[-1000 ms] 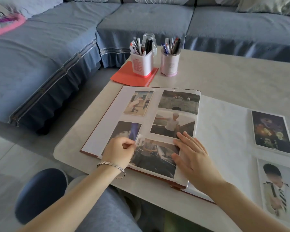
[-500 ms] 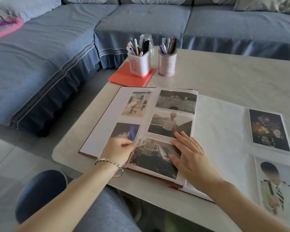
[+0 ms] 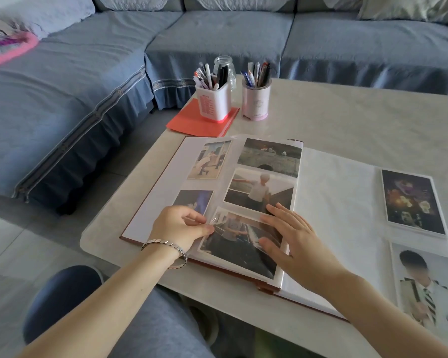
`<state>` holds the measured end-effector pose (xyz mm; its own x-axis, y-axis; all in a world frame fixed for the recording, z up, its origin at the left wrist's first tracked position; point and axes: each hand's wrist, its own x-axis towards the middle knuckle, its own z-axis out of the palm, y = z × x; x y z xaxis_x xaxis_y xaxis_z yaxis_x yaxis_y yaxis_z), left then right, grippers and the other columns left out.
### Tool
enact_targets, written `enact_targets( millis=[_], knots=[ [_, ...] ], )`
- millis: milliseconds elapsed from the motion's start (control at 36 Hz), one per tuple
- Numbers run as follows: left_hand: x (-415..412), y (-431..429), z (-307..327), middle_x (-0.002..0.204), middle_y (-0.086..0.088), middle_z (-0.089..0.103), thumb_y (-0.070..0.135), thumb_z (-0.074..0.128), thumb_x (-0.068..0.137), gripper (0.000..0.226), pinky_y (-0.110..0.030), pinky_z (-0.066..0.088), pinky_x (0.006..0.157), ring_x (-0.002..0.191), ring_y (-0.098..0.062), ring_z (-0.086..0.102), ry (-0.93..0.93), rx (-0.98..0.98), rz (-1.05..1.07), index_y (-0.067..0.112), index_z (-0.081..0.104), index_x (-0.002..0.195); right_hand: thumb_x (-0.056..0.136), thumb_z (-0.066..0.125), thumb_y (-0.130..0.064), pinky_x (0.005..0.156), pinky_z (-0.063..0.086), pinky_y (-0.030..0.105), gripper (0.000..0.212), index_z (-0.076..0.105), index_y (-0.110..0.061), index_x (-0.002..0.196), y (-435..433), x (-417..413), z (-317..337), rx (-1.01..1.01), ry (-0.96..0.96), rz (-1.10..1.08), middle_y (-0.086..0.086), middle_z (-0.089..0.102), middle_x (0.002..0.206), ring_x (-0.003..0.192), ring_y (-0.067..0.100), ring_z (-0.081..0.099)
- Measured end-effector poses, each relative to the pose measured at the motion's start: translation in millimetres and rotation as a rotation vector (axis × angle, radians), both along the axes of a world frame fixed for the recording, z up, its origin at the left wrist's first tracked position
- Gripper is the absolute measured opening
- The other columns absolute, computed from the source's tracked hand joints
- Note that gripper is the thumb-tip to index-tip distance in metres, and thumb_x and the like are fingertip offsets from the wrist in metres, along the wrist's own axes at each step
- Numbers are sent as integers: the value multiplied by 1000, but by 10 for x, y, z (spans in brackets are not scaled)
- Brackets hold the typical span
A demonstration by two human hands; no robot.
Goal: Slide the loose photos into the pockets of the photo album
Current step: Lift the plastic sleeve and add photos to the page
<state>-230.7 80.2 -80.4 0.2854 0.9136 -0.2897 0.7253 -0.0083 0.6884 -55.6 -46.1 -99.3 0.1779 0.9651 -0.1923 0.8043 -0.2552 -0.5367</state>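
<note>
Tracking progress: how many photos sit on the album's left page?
5: upper-left photo, lower-left photo partly under the left hand, then top-right photo, middle-right photo and bottom-right photo.

Open brown-edged photo album lies flat on the pale surface, with five prints in its left page's clear pockets, the nearest dark print slightly skewed. A loose dark glossy photo and a loose portrait photo lie flat at the album's right side, portrait nearer.

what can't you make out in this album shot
Head view.
Lower part of the dark photo: behind the left hand.
Right end of the bottom photo: under the right hand.
Lower right of the portrait photo: off the frame edge.
Print on the white pen holder: too small.
</note>
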Motion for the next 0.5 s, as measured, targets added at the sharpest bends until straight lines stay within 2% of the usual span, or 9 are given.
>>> enact_targets(
  millis=[56,139,194,222,278,333,417,500],
  knots=[
    [-1,1,26,85,-2,70,19,81,69,17,-28,50,80,82,-15,65,-19,-13,-10,20,68,80,93,36,-49,114,6,22,53,25,-36,143,-3,-2,-1,1,5,-9,-19,13,154,143,6,5],
    [4,12,69,101,-7,69,17,78,74,32,-29,47,84,94,-21,64,-49,-100,-29,14,68,104,92,40,-47,115,13,24,53,28,-36,142,-9,16,-14,8,26,-19,-18,15,153,142,6,9],
    [8,35,96,108,-9,68,18,75,76,34,-35,46,87,102,-26,62,-37,-179,-47,15,66,109,91,41,-47,115,16,26,52,32,-35,141,-10,37,-18,21,44,-26,-17,18,152,141,7,14],
    [10,48,103,109,-10,67,19,75,76,33,-38,46,89,105,-27,60,-25,-206,-55,17,66,108,91,42,-47,115,18,27,52,33,-35,141,-12,48,-19,25,49,-29,-17,19,152,141,8,16],
    [16,60,117,106,-8,68,19,76,75,30,-35,45,87,103,-25,60,-21,-213,-56,19,67,103,92,43,-45,113,20,25,50,35,-35,140,-17,69,-27,32,50,-35,-17,21,151,139,8,20],
    [29,49,127,97,-7,70,14,77,73,21,-28,45,83,96,-20,62,-53,-168,-42,17,68,92,93,45,-42,111,22,21,48,36,-34,139,-23,86,-34,39,54,-42,-18,23,150,138,7,24],
    [49,-1,121,81,-3,70,10,78,72,14,-29,51,83,82,-19,66,-81,-93,-46,17,67,77,93,47,-39,110,24,19,46,38,-33,138,-31,97,-39,41,59,-52,-18,25,149,136,6,27],
    [39,-36,77,75,-4,70,12,79,71,15,-29,52,76,76,-19,66,-90,-2,-36,18,66,71,94,46,-39,109,22,17,45,38,-35,138,-38,96,-52,37,52,-49,-19,22,150,137,5,25]
  ],
)
